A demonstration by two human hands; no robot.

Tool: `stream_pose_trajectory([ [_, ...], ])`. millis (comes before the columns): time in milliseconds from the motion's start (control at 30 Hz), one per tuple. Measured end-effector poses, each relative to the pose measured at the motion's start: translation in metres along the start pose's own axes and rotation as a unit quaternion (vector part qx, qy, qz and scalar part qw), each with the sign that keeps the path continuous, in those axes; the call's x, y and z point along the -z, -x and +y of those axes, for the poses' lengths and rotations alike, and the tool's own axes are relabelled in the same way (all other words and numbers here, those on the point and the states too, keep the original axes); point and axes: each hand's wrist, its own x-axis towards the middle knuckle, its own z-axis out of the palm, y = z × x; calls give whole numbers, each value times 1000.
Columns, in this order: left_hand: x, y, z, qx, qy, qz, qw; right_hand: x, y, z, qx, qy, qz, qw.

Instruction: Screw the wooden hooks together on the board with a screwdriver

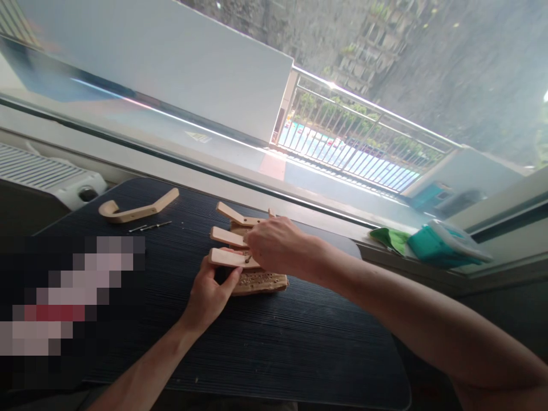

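My left hand (212,294) grips the nearest wooden hook (226,258) by its raised end, thumb in front and fingers behind. Over the other part of that hook my right hand (274,242) is closed; what its fingers hold is hidden. A small dark metal piece (248,258), perhaps a screw or a tool's tip, shows just below them at a hole in the wood. Two more wooden hooks, a middle one (226,236) and a far one (231,213), lie side by side behind it. Beneath them sits a brown block (261,282) dotted with small holes.
Another wooden hook (139,213) lies at the left of the dark table (274,354), beside several thin metal pieces (149,226). Behind are a window ledge, a radiator (47,171), a green cloth (391,238) and a teal container (440,245). Pixelation covers the left side.
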Motion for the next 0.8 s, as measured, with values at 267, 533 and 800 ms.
stream_pose_trajectory([
  [267, 2, 0, 6, 3, -8, 6, 1000, 9, 8, -6, 48, 46, -16, 998],
  [533, 1, -1, 6, 0, -10, 7, 1000, 1, -6, -1, 81, 38, -14, 996],
  [800, 0, 0, 3, 4, 0, -7, 1000, 4, -10, 8, 3, -22, -42, 999],
])
